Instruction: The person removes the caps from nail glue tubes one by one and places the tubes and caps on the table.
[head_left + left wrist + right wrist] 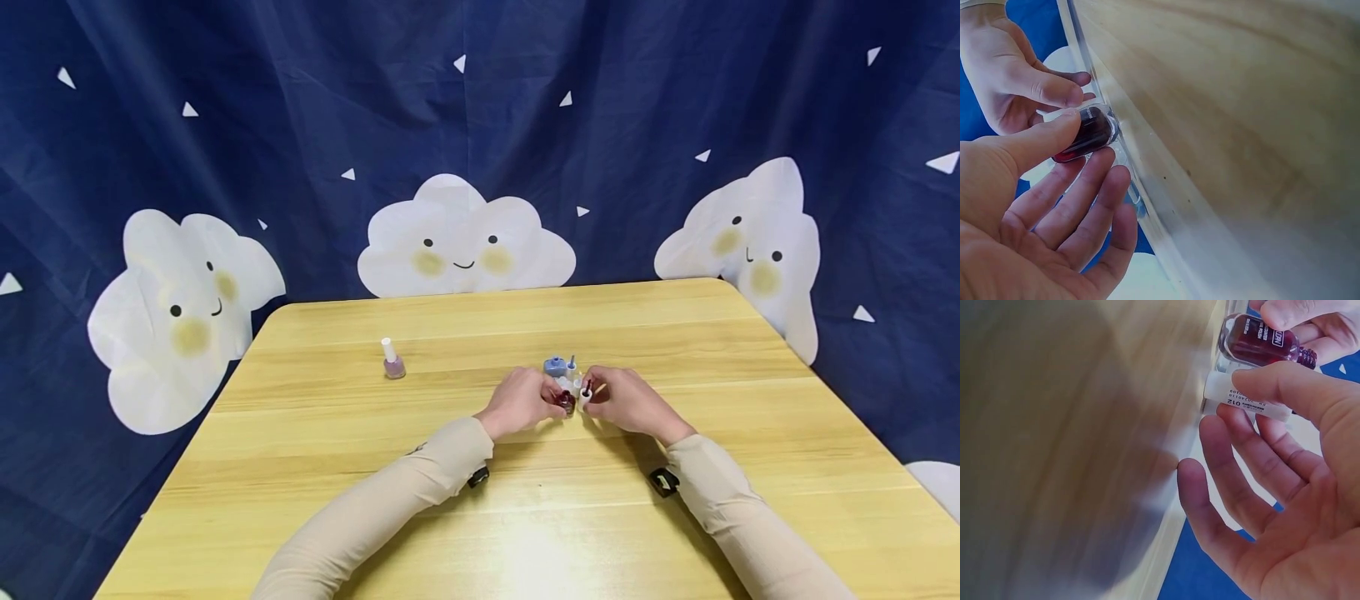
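Note:
My left hand pinches a small bottle of dark red nail polish between thumb and fingers. Its threaded neck is uncapped. Beside it, my right hand pinches a white nail polish cap with a printed label. In the head view this cap stands with its dark red brush pointing up. Just behind the hands are an uncapped blue nail polish bottle and a white cap with a blue brush upward. A whitish item between them is partly hidden by my left hand.
A capped light purple nail polish bottle stands upright on the left part of the wooden table. Behind the table hangs a dark blue curtain with white clouds.

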`<state>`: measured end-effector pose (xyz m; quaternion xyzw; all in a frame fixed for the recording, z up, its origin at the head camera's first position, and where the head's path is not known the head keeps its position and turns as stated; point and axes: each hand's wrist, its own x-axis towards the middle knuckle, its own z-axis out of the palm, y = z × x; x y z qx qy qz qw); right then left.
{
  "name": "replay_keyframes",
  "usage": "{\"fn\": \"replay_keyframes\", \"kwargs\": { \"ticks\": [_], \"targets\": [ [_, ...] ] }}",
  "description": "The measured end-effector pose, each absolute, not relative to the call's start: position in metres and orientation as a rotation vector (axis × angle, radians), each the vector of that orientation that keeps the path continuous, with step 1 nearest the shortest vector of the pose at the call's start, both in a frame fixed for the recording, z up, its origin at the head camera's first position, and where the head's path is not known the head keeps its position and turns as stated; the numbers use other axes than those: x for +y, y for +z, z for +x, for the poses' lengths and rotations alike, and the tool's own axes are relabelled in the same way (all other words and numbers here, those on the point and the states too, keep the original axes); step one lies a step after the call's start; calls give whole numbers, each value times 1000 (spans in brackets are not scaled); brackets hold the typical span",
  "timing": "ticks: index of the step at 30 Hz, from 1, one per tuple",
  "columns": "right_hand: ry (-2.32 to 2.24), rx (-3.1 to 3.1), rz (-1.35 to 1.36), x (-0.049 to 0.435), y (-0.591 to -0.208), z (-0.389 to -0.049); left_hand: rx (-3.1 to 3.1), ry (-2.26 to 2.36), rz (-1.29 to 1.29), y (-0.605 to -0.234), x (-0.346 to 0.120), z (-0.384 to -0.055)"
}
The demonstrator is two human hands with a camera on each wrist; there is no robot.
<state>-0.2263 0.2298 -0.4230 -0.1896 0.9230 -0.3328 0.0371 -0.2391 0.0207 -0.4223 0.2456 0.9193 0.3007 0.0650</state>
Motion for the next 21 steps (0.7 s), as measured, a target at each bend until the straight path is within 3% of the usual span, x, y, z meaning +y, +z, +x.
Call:
{"fn": "replay_keyframes", "kwargs": {
  "ticks": [21],
  "targets": [
    [-1082, 2798, -544, 226, -424, -231, 2781, 937, 749, -423, 22, -239]
  ]
}}
